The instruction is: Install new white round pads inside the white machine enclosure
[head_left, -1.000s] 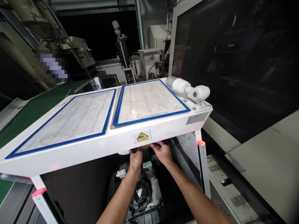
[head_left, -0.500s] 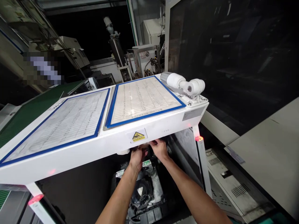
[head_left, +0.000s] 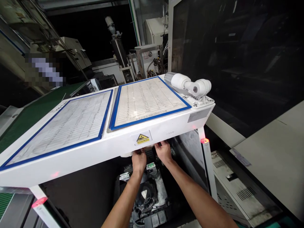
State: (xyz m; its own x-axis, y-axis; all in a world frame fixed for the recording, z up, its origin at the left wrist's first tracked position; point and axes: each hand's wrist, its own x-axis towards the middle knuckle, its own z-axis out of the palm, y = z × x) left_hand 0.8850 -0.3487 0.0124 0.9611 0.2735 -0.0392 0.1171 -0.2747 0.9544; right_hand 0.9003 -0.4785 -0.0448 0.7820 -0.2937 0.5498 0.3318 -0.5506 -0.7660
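Both my hands reach under the front edge of a white machine cover point(head_left: 78, 155). My left hand point(head_left: 139, 161) has its fingers curled up against a pale, rounded piece that shows only as a sliver. On the other side of that piece, my right hand point(head_left: 163, 152) is closed, thumb and fingers bent together. The cover's edge hides the fingertips and most of what they grip. A yellow warning label point(head_left: 142, 138) sits on the cover just above my hands. Below them is a dark machine unit point(head_left: 152, 190) with a round, fan-like part.
Two blue-framed sheets point(head_left: 87, 117) lie on the cover, beside a white jointed fitting point(head_left: 190, 85). Slim posts with red lights point(head_left: 205, 140) stand at both sides. A green conveyor belt point(head_left: 21, 123) runs at left; a large dark-windowed machine point(head_left: 228, 57) stands at right.
My left hand has turned, its fingers now more tucked up under the edge. My right hand stays nearly in place. The view has shifted slightly.
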